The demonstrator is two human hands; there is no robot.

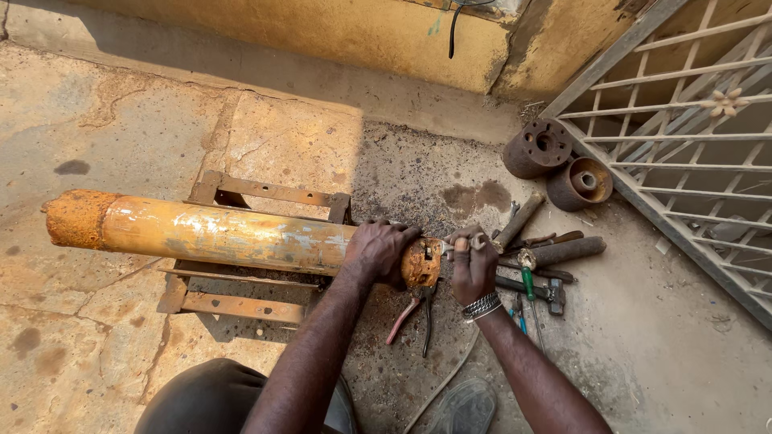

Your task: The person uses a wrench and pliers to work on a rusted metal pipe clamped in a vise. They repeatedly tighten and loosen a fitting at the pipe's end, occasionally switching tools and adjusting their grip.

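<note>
While the pipe [209, 233] lies flat across the stand [241, 241], we clamp its rusty end [421, 262] with our left hand [376, 251]. The fingers of that hand curl fully over the top of the pipe, just short of the end, and grip it tight. Our right hand [473, 265] sits just past the end, touching it. Its fingers are closed into a fist around a thin metal tool [450, 246] that points toward the end; we cannot tell what kind of tool it is, as the fist hides most of it. A bracelet [482, 305] circles the right wrist.

The pipe is yellow with worn patches, and its far end [76, 217] beyond the stand is caked in orange rust. The stand is a low rusted steel frame resting on the concrete floor [96, 128].

Below the rusty end, pliers [406, 313] with red handles lie on the floor. Beyond our right hand, away from the pipe, we see a heap of tools [547, 257], including a green-handled screwdriver [527, 283] and a hammer [531, 289]. Farther from the pipe, two rusty discs [559, 165] stand against a metal gate [683, 145]. A shoe [466, 406] shows nearer us than the pliers.
</note>
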